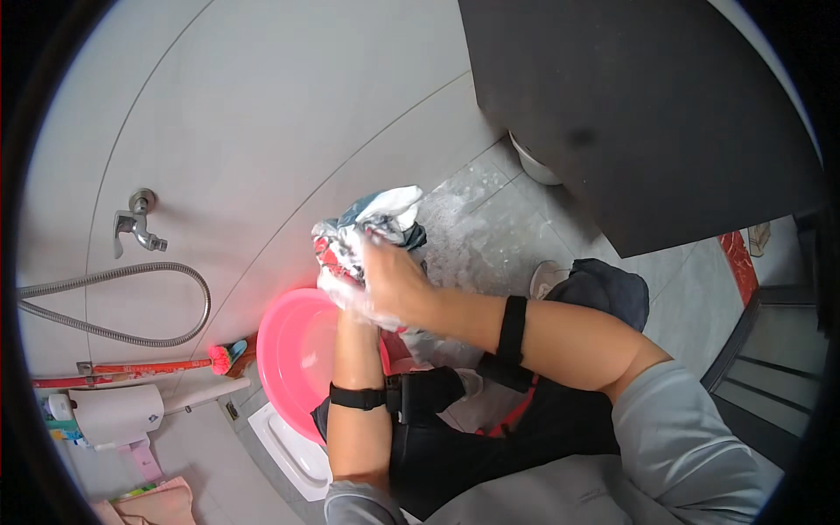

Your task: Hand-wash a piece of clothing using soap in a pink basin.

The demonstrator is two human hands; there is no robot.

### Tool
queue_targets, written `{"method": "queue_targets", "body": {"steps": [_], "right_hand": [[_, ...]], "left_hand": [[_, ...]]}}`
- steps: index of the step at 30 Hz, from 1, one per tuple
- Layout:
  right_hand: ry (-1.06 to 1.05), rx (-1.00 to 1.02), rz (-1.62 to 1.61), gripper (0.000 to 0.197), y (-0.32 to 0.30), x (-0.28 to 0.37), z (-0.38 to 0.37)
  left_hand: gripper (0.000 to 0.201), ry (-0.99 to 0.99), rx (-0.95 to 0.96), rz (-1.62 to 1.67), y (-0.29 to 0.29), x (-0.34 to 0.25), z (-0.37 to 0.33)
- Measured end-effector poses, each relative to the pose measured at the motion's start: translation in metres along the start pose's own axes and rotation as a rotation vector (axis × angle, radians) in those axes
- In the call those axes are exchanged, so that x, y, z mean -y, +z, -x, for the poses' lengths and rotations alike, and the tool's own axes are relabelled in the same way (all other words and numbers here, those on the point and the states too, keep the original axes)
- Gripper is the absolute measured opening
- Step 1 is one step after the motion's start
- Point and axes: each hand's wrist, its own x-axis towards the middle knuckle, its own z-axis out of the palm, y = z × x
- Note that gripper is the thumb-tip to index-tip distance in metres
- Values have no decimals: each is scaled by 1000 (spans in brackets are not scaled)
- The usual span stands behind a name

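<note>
A wet, bunched cloth (350, 236) in white, red and grey-blue is held up beside the tiled wall, with white suds on it. My right hand (395, 278) is closed on its near right side, slightly smeared by motion. My left forearm reaches up into the bundle, and the cloth and foam wrap round the left hand, hiding its fingers. Below the cloth, to the left, stands a pink basin (278, 354), partly behind my left forearm.
A wall tap (140, 229) and a metal hose (197, 289) are at the left. Beneath the basin's near side is a white tray (284, 455). A dark panel (647, 114) fills the upper right. Foamy water (464, 227) covers part of the tiled floor. Dark fabric (604, 293) lies beyond my right forearm.
</note>
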Motion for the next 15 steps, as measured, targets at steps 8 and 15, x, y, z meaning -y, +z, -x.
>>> {"method": "queue_targets", "body": {"steps": [8, 15], "right_hand": [[228, 178, -123, 25, -33, -82, -55], [188, 400, -713, 20, -30, -76, -47]], "left_hand": [[30, 39, -396, -286, 74, 0, -25], [30, 30, -506, -145, 88, -20, -24]]}}
